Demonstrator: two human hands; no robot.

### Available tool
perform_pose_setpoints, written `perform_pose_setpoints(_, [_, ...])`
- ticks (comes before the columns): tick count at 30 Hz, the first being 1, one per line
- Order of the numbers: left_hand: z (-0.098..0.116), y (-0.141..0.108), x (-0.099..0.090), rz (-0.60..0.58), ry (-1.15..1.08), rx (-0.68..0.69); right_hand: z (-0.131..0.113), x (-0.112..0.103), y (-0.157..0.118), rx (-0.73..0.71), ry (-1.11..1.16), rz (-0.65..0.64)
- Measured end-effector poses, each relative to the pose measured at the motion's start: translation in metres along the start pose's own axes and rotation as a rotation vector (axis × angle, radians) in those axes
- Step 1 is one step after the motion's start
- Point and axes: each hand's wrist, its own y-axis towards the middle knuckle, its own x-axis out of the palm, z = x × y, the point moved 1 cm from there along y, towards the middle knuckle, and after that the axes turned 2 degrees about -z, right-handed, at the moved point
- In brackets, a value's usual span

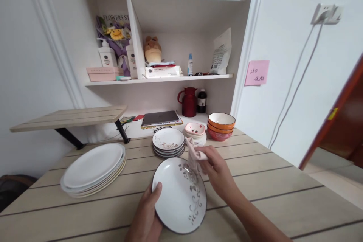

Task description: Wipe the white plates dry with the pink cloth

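My left hand [147, 211] grips the left rim of a white plate [177, 198] with a dark edge and a brown floral pattern, its thumb on the upper face. The plate is tilted toward me above the table. In my right hand [214, 168] is a pale pink cloth [193, 155], pinched between the fingers at the plate's upper right edge. Just behind the plate stands a stack of similar floral plates [168, 139]. Part of the cloth hangs behind my fingers, so whether it presses on the plate is hard to see.
Large white oval plates [92, 166] are stacked on the wooden table [269, 200] at left, below a small raised shelf [73, 115]. Orange and red bowls [221, 126] and small pink dishes [195, 129] stand at back right. Behind are a laptop [159, 118] and a red jug [189, 102].
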Motion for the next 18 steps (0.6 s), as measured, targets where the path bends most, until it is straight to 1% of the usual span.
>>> perform_pose_setpoints(1, [0.000, 0.000, 0.002, 0.004, -0.003, 0.007, -0.001, 0.001, -0.001, -0.058, -0.126, -0.051])
perform_pose_setpoints(2, [0.000, -0.001, 0.003, 0.004, -0.008, 0.013, -0.001, 0.003, -0.002, -0.086, -0.227, -0.123])
perform_pose_setpoints(5, [0.000, 0.001, 0.005, -0.005, -0.026, 0.016, 0.000, 0.012, -0.007, -0.082, -0.456, -0.337])
perform_pose_setpoints(7, [-0.002, 0.004, 0.003, 0.002, -0.038, 0.009, 0.000, 0.017, -0.008, -0.066, -0.563, -0.419])
perform_pose_setpoints(9, [-0.003, 0.008, -0.001, 0.008, -0.049, -0.009, -0.004, 0.019, -0.008, -0.069, -0.624, -0.475])
perform_pose_setpoints(12, [-0.005, 0.011, -0.005, -0.012, -0.065, -0.054, -0.014, 0.015, -0.007, -0.136, -0.617, -0.634])
perform_pose_setpoints(15, [-0.005, 0.013, -0.005, -0.053, -0.084, -0.067, -0.027, 0.009, -0.007, -0.199, -0.522, -0.818])
perform_pose_setpoints(18, [-0.006, 0.015, -0.004, -0.103, -0.123, -0.079, -0.034, 0.008, -0.011, -0.246, -0.427, -0.925])
